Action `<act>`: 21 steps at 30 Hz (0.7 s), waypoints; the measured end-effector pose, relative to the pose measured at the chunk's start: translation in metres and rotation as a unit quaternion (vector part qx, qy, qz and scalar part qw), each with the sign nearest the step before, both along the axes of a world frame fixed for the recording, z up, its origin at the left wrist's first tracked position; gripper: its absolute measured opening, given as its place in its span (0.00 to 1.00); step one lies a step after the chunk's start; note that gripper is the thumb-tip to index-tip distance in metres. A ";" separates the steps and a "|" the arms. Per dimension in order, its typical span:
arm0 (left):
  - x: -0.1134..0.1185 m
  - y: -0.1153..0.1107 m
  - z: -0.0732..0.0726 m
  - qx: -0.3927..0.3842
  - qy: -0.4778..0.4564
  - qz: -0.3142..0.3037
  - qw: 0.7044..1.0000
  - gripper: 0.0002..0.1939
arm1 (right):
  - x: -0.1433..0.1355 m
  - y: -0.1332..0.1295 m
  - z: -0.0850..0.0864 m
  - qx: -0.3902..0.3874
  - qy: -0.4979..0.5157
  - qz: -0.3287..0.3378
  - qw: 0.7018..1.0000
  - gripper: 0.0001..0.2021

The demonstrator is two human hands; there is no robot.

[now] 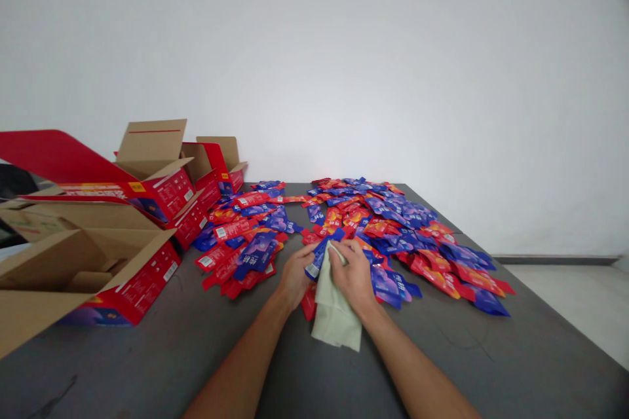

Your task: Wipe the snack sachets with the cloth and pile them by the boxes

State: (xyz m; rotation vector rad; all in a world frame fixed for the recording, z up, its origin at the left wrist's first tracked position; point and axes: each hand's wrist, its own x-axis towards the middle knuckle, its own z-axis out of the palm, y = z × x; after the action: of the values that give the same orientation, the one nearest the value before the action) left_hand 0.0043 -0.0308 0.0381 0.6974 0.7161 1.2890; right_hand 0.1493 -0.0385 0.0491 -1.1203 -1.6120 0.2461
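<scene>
My left hand [295, 273] is closed on the left side of a blue packet [317, 262], held a little above the table. My right hand [352, 272] is closed on a pale green cloth [337, 319], which lies against the packet's face and hangs down toward me. The cloth and fingers hide part of the packet. A red packet [309, 303] shows just below my left hand. Behind and right of my hands spreads a pile of red and blue packets [388, 213]. Another pile of packets [255, 252] lies to the left.
Open red cardboard boxes [147, 288] stand along the left, several of them, with brown flaps sticking out. The dark grey table [442, 353] ends at a white wall [344, 65] at the back. Its right edge drops to a pale floor [580, 301].
</scene>
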 end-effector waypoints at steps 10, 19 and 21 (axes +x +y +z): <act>-0.013 0.005 0.004 0.140 0.274 0.091 0.947 0.22 | -0.009 0.002 -0.017 -0.026 -0.047 0.064 0.997 0.10; -0.050 0.016 -0.002 0.221 0.617 0.291 0.697 0.25 | -0.008 0.008 -0.032 -0.058 -0.109 0.046 0.991 0.10; -0.059 0.018 -0.003 0.197 0.658 0.308 0.659 0.24 | -0.007 0.008 -0.032 -0.062 -0.120 0.041 0.990 0.10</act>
State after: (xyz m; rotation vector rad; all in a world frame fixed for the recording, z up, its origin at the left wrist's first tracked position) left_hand -0.0547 -0.0131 0.0356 1.9454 2.0194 1.4044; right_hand 0.1424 -0.0307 0.0172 -1.2167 -1.8801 0.2770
